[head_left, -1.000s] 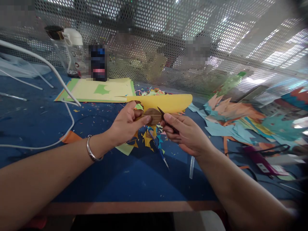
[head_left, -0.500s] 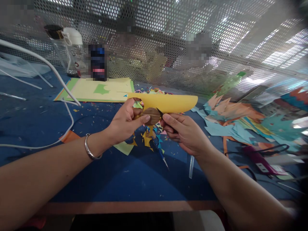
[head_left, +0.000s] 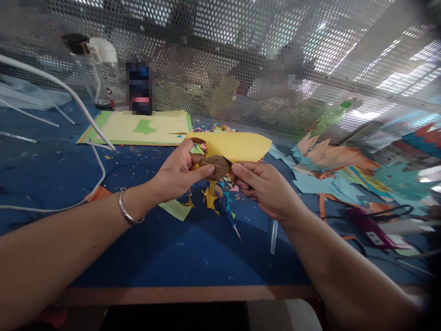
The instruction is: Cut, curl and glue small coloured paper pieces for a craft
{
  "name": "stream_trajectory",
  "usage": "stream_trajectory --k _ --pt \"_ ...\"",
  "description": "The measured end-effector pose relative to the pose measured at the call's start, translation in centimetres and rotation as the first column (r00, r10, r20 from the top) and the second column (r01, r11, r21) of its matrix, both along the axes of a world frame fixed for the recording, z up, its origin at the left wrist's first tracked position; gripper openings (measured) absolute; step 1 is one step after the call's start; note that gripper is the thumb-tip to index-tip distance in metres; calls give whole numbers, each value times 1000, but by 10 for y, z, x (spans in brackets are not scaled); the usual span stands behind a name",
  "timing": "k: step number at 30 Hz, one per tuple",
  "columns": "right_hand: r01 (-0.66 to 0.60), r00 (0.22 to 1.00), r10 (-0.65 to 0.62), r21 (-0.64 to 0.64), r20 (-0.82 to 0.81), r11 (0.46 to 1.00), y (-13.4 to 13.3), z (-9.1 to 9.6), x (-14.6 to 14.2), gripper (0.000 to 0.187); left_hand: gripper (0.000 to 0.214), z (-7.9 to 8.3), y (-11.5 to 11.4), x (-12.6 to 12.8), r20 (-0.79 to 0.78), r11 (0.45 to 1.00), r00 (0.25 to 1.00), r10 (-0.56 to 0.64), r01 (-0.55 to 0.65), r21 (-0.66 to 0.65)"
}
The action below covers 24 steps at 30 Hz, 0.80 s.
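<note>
Above the table, my left hand (head_left: 179, 171) pinches a curled sheet of yellow paper (head_left: 241, 143), its thumb pressed on a brown rounded piece (head_left: 217, 172) with faint stripes. Whether that piece is separate from the sheet I cannot tell. My right hand (head_left: 260, 184) is closed around a small dark pointed blade (head_left: 227, 161), whose tip meets the upper right edge of the brown piece. The rest of that tool is hidden in my fingers. Below the hands, a blue pen-like tool (head_left: 231, 220) with a metal tip lies among yellow paper scraps (head_left: 210, 200).
Stacked paper sheets (head_left: 161, 124) lie at back left, near two bottles (head_left: 106, 73). Cut blue and orange paper shapes (head_left: 327, 156) and a purple power strip (head_left: 367, 225) occupy the right. A white cable (head_left: 74, 94) arcs at left. A perforated metal screen (head_left: 220, 55) stands behind.
The yellow sheet's free right end has drawn in leftward and shows more of its face. Both hands stay nearly in place, still holding the paper and the blade.
</note>
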State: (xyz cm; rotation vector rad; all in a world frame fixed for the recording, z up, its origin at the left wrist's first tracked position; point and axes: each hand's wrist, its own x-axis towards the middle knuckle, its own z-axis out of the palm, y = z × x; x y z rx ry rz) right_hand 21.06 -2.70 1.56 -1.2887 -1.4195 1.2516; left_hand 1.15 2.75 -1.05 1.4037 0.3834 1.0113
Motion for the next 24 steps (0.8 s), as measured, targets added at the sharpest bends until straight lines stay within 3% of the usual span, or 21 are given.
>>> stream_trajectory --k 11,24 --pt "-30 991 26 25 129 999 1 3 6 45 55 2 0 -1 -81 1000 996 20 -22 -18" --pt "-104 953 72 95 293 990 2 5 13 45 63 7 -2 -2 -89 997 995 -52 46 -61"
